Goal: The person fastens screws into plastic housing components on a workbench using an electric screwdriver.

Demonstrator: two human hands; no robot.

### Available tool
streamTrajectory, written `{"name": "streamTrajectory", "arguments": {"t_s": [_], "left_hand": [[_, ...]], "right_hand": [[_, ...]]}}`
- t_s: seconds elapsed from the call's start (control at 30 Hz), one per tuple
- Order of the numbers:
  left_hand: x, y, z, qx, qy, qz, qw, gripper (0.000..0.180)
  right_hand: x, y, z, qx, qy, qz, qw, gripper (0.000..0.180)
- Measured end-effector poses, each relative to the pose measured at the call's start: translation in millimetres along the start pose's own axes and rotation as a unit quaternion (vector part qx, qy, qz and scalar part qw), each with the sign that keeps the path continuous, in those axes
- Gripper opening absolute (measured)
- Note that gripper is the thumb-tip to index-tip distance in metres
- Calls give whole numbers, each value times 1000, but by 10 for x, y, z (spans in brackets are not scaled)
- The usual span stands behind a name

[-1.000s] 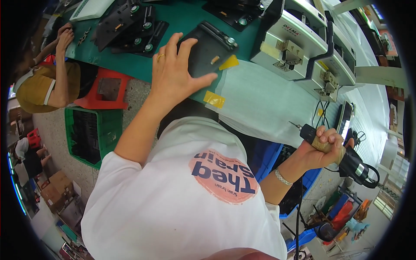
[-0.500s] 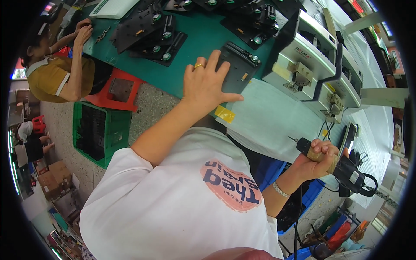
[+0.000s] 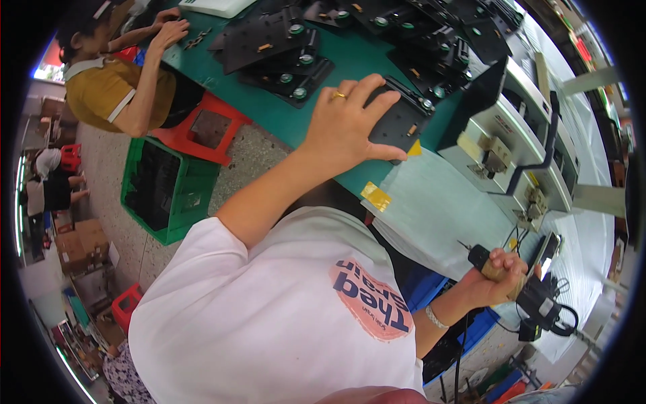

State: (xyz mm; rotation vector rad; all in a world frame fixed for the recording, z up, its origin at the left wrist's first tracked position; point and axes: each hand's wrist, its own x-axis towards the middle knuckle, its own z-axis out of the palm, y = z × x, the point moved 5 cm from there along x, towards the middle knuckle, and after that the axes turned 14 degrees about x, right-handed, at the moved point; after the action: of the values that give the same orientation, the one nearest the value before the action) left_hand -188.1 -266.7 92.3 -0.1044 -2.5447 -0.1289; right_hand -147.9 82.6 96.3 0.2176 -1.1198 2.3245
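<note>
Black rectangular plate (image 3: pixel 399 122) lying by wide-spread left hand (image 3: pixel 343 124); right hand (image 3: pixel 499 277) gripping black cylindrical screwdriver (image 3: pixel 538 299); steadying plate advisable.

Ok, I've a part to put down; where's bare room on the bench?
The white sheet, between the near yellow tape and silver machines; also the green mat between the left plate stack and its near edge. Crowded: the far side, with black plates.

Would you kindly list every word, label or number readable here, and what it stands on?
Pink print on the white T-shirt: large dark lettering; wording not copied here.
Pale machine: small red marking, too blurred to read.
Label on the black tool in the right hand: too small to read.
</note>
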Motion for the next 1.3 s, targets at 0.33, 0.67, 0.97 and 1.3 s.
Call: {"name": "streamTrajectory", "arguments": {"t_s": [0.33,0.67,0.97,1.3], "left_hand": [[449,-2166,-501,193,-122,49,972,108],[623,-1744,-728,48,-238,-36,969,112],[67,394,-591,-84,-239,186,949,106],[-322,1373,252,-179,-237,233,926,102]], "right_hand": [[14,30,215,29,21,-14,999,53],[-9,-58,214,-18,-4,-23,1000,54],[453,-67,501,58,-36,-36,997,11],[998,391,899,-6,-212,-144,967,8]]}}
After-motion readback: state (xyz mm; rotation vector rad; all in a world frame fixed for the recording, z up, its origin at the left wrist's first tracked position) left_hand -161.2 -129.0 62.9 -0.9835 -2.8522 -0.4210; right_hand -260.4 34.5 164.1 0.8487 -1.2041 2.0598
